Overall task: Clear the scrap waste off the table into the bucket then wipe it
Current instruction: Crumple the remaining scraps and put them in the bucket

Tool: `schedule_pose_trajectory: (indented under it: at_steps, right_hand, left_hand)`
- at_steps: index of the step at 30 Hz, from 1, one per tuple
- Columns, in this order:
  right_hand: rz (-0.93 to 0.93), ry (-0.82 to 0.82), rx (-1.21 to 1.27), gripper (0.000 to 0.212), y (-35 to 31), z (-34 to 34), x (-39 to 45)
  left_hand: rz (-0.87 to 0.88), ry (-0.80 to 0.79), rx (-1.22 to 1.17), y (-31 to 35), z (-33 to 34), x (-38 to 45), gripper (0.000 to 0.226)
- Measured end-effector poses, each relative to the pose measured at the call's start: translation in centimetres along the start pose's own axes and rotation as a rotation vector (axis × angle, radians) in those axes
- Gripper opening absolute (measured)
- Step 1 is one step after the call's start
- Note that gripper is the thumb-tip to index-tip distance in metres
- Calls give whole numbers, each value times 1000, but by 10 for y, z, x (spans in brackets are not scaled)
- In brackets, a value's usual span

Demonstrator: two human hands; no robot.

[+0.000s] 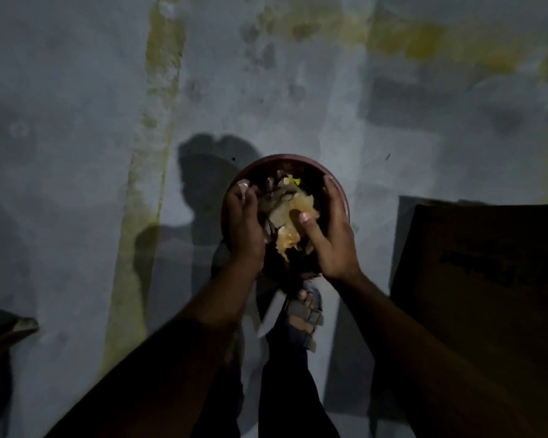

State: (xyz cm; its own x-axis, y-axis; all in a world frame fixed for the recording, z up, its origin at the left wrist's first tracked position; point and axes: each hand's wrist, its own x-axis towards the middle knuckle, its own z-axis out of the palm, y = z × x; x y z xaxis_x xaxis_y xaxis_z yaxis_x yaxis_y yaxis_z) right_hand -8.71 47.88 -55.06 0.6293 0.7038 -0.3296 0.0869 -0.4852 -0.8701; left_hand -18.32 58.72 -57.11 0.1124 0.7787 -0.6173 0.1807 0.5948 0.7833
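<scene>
both hands, left (246,222) and right (331,230), cupped a wad of scrap (293,213), fingers curled round it, right over the bucket (285,161) so pieces would fall inside, not on the floor (76,153)

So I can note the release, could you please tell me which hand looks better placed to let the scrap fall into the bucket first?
Probably the right hand: its thumb alone presses the scrap bundle over the bucket, while the left hand cups it from the other side.
</scene>
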Motion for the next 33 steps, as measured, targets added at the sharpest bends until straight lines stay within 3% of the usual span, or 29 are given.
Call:
schedule_pose_trajectory:
  at_steps: [3, 5, 8, 11, 14, 18, 22, 25, 29, 33]
  right_hand:
    - [-60, -52, -129, 61, 17, -10, 1]
    - [-71, -86, -203, 59, 19, -14, -1]
    - [-50, -135, -312, 62, 23, -11, 2]
    - [-94, -223, -558, 71, 41, 6, 14]
    - [-137, -323, -808, 76, 74, 27, 28]
    - [-80, -326, -931, 78, 114, 56, 48]
    - [-40, -299, -950, 86, 140, 75, 65]
    - [6, -344, -942, 86, 151, 77, 74]
    - [40, -431, -885, 78, 132, 68, 79]
    - [-42, -346, -835, 78, 80, 46, 55]
  left_hand:
    - [72, -62, 136, -10, -17, 4, 49]
    - [148, -67, 379, -17, -27, 0, 60]
    - [460, -89, 907, -30, -40, -1, 73]
    - [720, -276, 1221, -51, -39, 9, 82]
    - [851, -402, 1464, -71, -26, 26, 72]
    - [797, -476, 1557, -98, -20, 64, 71]
    - [851, -502, 1605, -116, -19, 95, 69]
    - [772, -564, 1671, -120, -12, 107, 75]
    - [811, -522, 1638, -108, -13, 104, 72]
    - [967, -459, 1598, -70, -33, 64, 76]
